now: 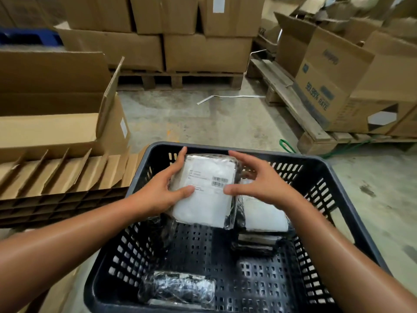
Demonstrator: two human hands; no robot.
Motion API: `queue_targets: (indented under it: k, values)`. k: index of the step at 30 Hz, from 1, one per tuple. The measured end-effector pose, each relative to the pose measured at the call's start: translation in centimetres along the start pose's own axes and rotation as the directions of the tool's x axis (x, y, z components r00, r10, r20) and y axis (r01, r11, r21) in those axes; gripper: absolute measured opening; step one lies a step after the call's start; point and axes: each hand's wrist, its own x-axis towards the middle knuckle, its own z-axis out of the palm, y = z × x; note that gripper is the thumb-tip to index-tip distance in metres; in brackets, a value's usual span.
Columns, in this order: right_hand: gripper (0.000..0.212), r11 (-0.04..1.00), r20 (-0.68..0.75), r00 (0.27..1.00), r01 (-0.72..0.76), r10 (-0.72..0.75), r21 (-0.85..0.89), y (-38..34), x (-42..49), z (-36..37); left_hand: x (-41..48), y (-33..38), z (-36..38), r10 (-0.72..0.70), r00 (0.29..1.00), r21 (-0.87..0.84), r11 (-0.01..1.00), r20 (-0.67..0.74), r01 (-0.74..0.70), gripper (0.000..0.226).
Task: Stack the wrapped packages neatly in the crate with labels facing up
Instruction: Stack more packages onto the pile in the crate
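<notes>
A black perforated plastic crate [345, 184] fills the lower middle of the head view. Above its far left part, a wrapped package [203, 204] with a white label and barcodes facing up is held by my left hand [162, 190] along its left edge, thumb on top. My right hand [259, 181] touches its right edge with spread fingers and the thumb on the label. To its right lies a stack of wrapped packages [264, 213], white side up. Another wrapped package [178, 288] lies dark side up at the crate's near wall.
Folded cardboard dividers [63, 177] lie stacked left of the crate, with an open carton [56, 114] behind them. Cartons on wooden pallets stand at the back [203, 50] and on the right [338, 86]. Concrete floor [203, 123] lies between them.
</notes>
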Motion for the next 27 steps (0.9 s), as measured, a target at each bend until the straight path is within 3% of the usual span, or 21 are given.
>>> queue_targets:
  k: [2,4,7,11,15,18,20,23,25,27]
  values:
    - [0.149,0.959,0.087,0.996,0.041,-0.017,-0.282,0.6,-0.4,1.8,0.3,-0.2,0.0,-0.044,0.998,0.004,0.999,-0.033,0.044,0.097]
    - [0.167,0.882,0.183,0.983,0.093,-0.008,-0.462,1.2,-0.6,3.7,0.5,0.0,0.1,-0.086,0.996,0.022,0.996,-0.02,0.087,0.096]
    - [0.17,0.787,0.222,0.973,0.089,0.062,-0.61,2.3,-0.5,4.9,0.5,0.4,-0.1,-0.133,0.991,0.082,0.988,0.031,0.13,0.095]
    - [0.16,0.558,0.152,0.988,0.131,-0.009,-0.82,2.8,-0.3,4.6,0.5,0.9,0.5,-0.144,0.988,0.244,0.962,0.058,0.126,0.099]
    - [0.159,0.483,0.195,0.981,0.173,-0.004,-0.858,3.4,0.2,4.3,0.7,0.8,1.9,-0.244,0.966,0.663,0.737,0.081,0.13,0.128]
    - [0.16,0.453,0.224,0.974,0.192,0.017,-0.871,4.4,0.5,4.3,0.5,0.5,2.6,-0.326,0.935,0.745,0.657,0.142,0.116,0.162]
    - [0.161,0.424,0.229,0.973,0.196,0.027,-0.884,4.8,1.0,4.4,0.3,0.3,3.3,-0.344,0.929,0.786,0.609,0.138,0.108,0.172]
    - [0.162,0.368,0.238,0.97,0.207,0.041,-0.907,5.3,1.3,4.7,-0.2,-0.3,5.1,-0.349,0.937,0.881,0.451,0.024,0.146,0.159]
    - [0.161,0.334,0.239,0.97,0.211,0.045,-0.919,5.5,1.5,4.8,-0.6,-0.6,6.4,-0.309,0.95,0.963,0.237,-0.054,0.131,0.135]
    - [0.16,0.287,0.263,0.963,0.235,0.06,-0.929,5.6,1.9,5.3,-0.5,-0.8,7.0,-0.306,0.951,0.999,-0.004,-0.038,0.038,0.118]
